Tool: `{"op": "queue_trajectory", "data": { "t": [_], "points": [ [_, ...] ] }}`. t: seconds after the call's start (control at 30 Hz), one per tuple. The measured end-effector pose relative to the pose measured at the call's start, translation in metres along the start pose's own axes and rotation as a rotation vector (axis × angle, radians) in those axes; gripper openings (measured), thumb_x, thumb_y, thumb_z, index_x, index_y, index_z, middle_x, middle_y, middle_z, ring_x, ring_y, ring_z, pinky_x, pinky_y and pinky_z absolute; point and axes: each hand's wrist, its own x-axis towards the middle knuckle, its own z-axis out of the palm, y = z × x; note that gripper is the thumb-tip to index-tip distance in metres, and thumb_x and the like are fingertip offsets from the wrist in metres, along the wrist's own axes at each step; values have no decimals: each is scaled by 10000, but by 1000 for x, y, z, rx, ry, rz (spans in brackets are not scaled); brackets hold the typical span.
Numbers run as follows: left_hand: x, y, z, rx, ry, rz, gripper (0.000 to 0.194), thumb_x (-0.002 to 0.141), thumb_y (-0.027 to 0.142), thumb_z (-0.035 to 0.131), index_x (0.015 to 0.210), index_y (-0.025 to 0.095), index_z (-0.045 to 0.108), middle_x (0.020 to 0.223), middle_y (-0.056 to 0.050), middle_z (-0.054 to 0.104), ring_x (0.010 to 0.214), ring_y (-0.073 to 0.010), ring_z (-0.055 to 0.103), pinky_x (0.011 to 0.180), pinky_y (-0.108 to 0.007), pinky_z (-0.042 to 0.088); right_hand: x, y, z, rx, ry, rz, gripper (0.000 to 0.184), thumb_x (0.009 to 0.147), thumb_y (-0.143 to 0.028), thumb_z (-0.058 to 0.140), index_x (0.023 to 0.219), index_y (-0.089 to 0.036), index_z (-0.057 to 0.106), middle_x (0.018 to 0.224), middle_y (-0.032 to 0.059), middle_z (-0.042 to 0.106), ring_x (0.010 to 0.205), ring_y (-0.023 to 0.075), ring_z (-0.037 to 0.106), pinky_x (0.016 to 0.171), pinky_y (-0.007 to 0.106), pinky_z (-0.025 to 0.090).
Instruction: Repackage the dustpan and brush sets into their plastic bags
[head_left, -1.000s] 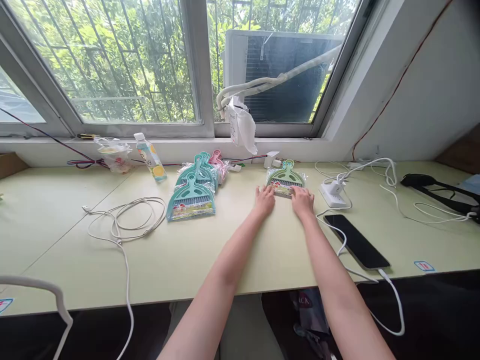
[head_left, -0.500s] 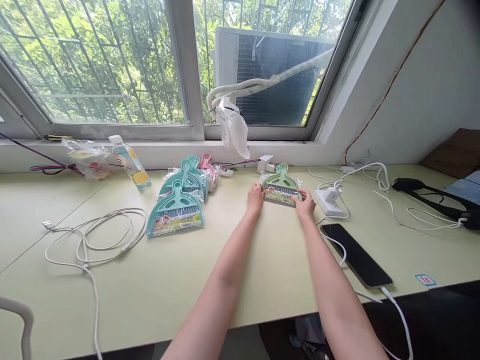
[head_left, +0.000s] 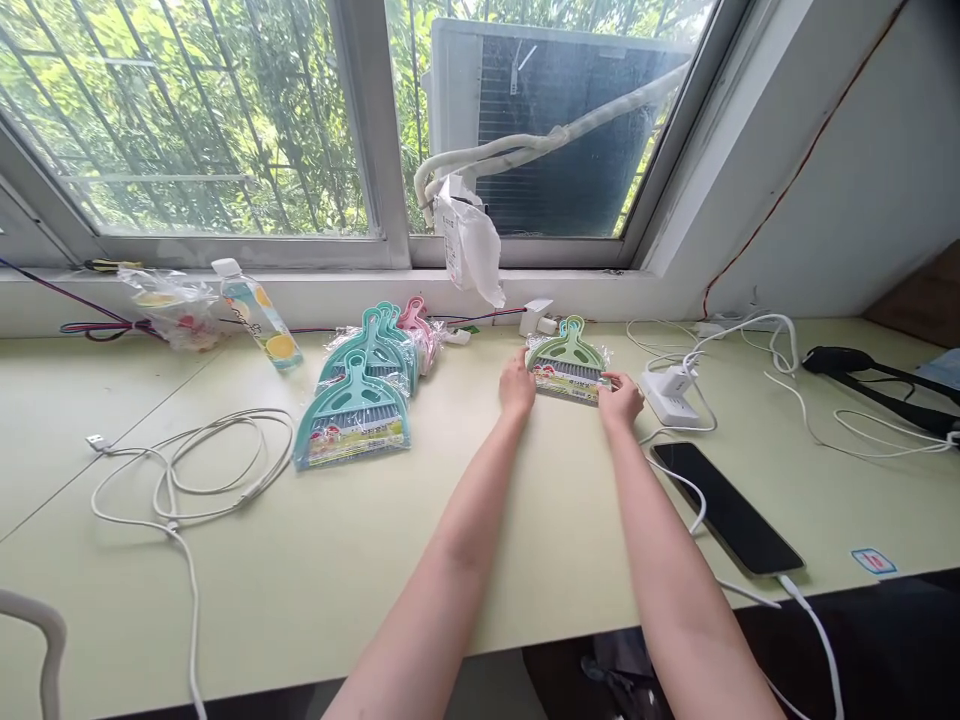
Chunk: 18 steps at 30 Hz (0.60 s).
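Note:
A green mini dustpan and brush set (head_left: 568,356) in clear wrap lies on the table near the wall, its handle pointing to the window. At its left edge is my left hand (head_left: 517,385), fingers closed against the side. My right hand (head_left: 621,400) grips the lower right corner with thumb and fingers. Left of my hands, a teal dustpan set (head_left: 354,418) lies in front of more wrapped teal sets (head_left: 375,350), which overlap one another. A pink set (head_left: 417,328) shows behind them, partly covered.
A tilted drink bottle (head_left: 259,318) and a plastic bag (head_left: 172,305) are at the back left. A coiled white cable (head_left: 214,460) lies at left. On the right are a power strip (head_left: 670,403), a charging phone (head_left: 727,508) and a black strapped object (head_left: 874,378).
The view has shifted slightly. Both hands stay at the two sides of the green dustpan set, which has hardly moved on the table.

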Motion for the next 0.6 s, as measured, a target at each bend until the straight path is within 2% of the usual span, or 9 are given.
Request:
{"op": "queue_trajectory", "data": {
  "t": [0.1, 0.17, 0.23, 0.27, 0.33, 0.37, 0.43, 0.5, 0.6],
  "points": [
    [-2, 3, 0, 174, -8, 53, 535, 888, 70, 417, 1388, 262, 401, 1096, -89, 645, 1015, -213, 600, 863, -308, 450, -3, -3, -3, -130, -26, -96, 347, 766, -110, 449, 999, -193, 693, 956, 112, 708, 870, 240, 608, 827, 365, 422],
    [-4, 7, 0, 318, 28, 134, 532, 889, 38, 374, 1386, 223, 410, 1184, -135, 604, 1113, -246, 555, 918, -365, 436, -5, -4, -3, -178, -50, -153, 374, 780, -95, 415, 1026, -181, 683, 948, 122, 702, 866, 242, 600, 800, 357, 419],
    [-8, 11, -1, 420, 44, 314, 517, 874, 13, 371, 1358, 182, 440, 1309, -173, 524, 1220, -277, 479, 974, -411, 406, -6, -5, -3, -207, -66, -185, 385, 789, -85, 399, 1050, -167, 670, 967, 132, 696, 869, 242, 597, 778, 349, 419],
    [-10, 14, -2, 445, 9, 446, 490, 867, 11, 385, 1324, 167, 471, 1339, -175, 498, 1239, -280, 459, 989, -411, 396, -6, -5, -3, -220, -70, -194, 388, 794, -82, 393, 1059, -162, 665, 978, 135, 693, 873, 242, 596, 772, 346, 418],
    [-15, 18, -1, 456, -140, 716, 387, 872, 32, 403, 1212, 146, 548, 1298, -160, 521, 1197, -260, 485, 974, -374, 412, -6, -6, -2, -246, -75, -202, 390, 805, -77, 382, 1069, -160, 657, 989, 138, 687, 882, 241, 594, 770, 342, 415],
    [-17, 19, 0, 450, -226, 807, 335, 886, 49, 392, 1151, 138, 577, 1241, -150, 551, 1152, -244, 511, 950, -351, 428, -6, -6, -2, -257, -76, -200, 390, 812, -77, 377, 1074, -159, 654, 989, 138, 683, 884, 239, 593, 772, 341, 414],
    [-21, 21, 3, 431, -318, 837, 303, 902, 64, 365, 1092, 127, 593, 1167, -138, 576, 1093, -224, 536, 904, -324, 452, -8, -8, -3, -275, -73, -197, 386, 830, -86, 368, 1083, -157, 650, 991, 139, 673, 884, 234, 589, 776, 340, 415],
    [-23, 20, 5, 400, -316, 778, 309, 902, 72, 369, 1115, 134, 584, 1175, -127, 571, 1093, -218, 532, 908, -320, 454, -12, -12, -6, -303, -25, -228, 373, 850, -111, 373, 1102, -158, 645, 1068, 153, 645, 945, 243, 573, 802, 355, 416],
    [-24, 16, 8, 350, -287, 728, 348, 893, 92, 398, 1190, 167, 563, 1235, -108, 551, 1151, -222, 502, 967, -339, 429, -21, -22, -9, -350, 71, -364, 342, 890, -166, 386, 1124, -158, 634, 1229, 176, 569, 1110, 277, 504, 878, 393, 399]
  ]
}}
